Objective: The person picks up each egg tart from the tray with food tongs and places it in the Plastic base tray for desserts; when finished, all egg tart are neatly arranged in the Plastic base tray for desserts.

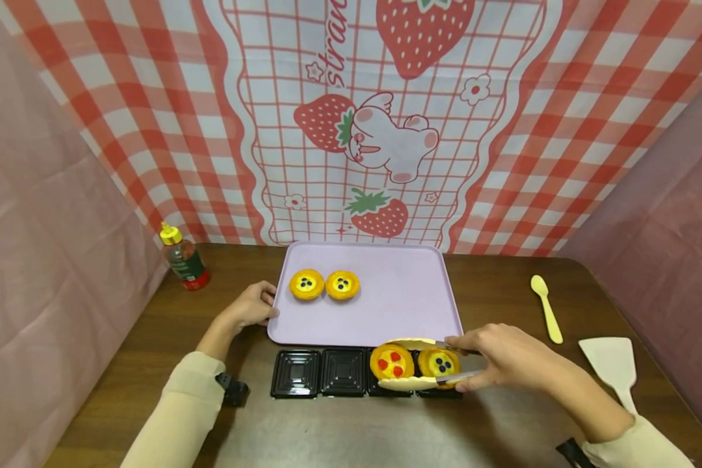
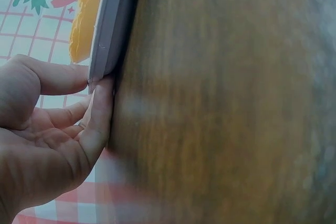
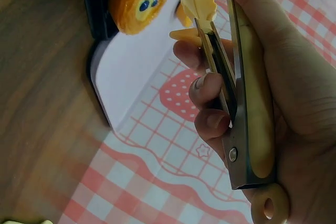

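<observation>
In the head view my left hand (image 1: 250, 304) is at the left rim of a pale lilac tray (image 1: 406, 292). The left wrist view shows thumb and fingers pinching the tray edge (image 2: 105, 45). Two egg tarts with blueberries, one left (image 1: 307, 285) and one right (image 1: 342, 285), sit on the tray. My right hand (image 1: 506, 354) grips cream-tipped metal tongs (image 1: 406, 384), whose arms lie either side of a tart with red fruit pieces (image 1: 392, 363). This tart is over the black plastic container (image 1: 296, 372), beside another blueberry tart (image 1: 439, 363) in the rightmost compartment.
Behind the tray hangs a checked strawberry cloth (image 1: 398, 214). A squeeze bottle (image 1: 185, 259) with a yellow cap stands at the back left of the wooden table (image 1: 123, 364). On the right lie a pale yellow spoon (image 1: 546, 309) and a white spatula (image 1: 611, 364).
</observation>
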A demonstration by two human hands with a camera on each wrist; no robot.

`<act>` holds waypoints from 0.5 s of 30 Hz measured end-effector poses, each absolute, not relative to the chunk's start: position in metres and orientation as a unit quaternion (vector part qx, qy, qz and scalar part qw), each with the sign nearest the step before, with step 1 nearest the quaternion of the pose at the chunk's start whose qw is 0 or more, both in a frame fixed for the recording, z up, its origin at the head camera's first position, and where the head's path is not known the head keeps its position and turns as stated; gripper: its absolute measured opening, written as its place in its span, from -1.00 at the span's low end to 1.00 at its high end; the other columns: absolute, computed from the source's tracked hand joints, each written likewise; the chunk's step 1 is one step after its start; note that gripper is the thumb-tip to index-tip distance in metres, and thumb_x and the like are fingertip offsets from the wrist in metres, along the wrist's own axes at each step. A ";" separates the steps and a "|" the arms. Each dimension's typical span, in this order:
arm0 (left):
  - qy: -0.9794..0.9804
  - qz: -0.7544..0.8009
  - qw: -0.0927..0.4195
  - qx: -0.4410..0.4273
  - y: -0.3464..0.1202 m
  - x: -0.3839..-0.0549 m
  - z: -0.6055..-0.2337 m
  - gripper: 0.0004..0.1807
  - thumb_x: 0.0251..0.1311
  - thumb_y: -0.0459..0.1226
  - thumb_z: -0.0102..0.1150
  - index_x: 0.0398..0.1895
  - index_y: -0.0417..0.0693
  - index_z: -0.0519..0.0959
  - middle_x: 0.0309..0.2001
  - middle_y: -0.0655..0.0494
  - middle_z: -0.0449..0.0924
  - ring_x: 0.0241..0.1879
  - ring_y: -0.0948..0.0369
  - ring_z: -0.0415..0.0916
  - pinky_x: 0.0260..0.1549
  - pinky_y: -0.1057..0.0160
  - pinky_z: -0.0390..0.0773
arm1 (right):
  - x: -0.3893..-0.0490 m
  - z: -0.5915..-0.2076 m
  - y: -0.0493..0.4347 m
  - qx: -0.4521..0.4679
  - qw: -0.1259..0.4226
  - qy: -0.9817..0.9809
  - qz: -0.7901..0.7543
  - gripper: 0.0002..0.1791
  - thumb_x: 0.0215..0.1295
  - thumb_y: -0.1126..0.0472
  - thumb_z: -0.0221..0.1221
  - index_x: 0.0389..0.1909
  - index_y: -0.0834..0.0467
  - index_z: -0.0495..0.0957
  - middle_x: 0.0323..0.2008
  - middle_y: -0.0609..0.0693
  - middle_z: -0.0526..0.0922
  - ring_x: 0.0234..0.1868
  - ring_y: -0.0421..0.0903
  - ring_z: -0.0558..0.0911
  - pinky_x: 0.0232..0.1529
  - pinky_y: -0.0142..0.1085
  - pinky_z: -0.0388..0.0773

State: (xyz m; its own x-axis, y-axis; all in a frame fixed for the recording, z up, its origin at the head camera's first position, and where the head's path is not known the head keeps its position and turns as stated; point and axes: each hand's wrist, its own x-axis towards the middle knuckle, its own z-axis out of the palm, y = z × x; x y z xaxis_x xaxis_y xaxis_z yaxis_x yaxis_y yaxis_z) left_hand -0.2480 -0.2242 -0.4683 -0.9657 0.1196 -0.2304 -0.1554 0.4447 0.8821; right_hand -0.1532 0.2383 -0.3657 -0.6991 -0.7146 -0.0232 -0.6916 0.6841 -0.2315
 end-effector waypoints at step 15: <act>0.847 0.517 0.126 -0.007 -0.226 -0.249 -0.470 -0.50 0.00 -0.57 0.23 0.04 -0.47 0.32 -0.29 -0.16 0.39 -0.42 0.09 0.45 -0.51 0.17 0.66 | -0.158 -0.381 0.238 -0.378 0.056 0.918 -0.106 -0.28 -0.03 -0.27 0.43 0.05 0.14 0.68 -0.15 -0.08 0.75 -0.27 -0.19 0.69 -0.37 -0.17 0.63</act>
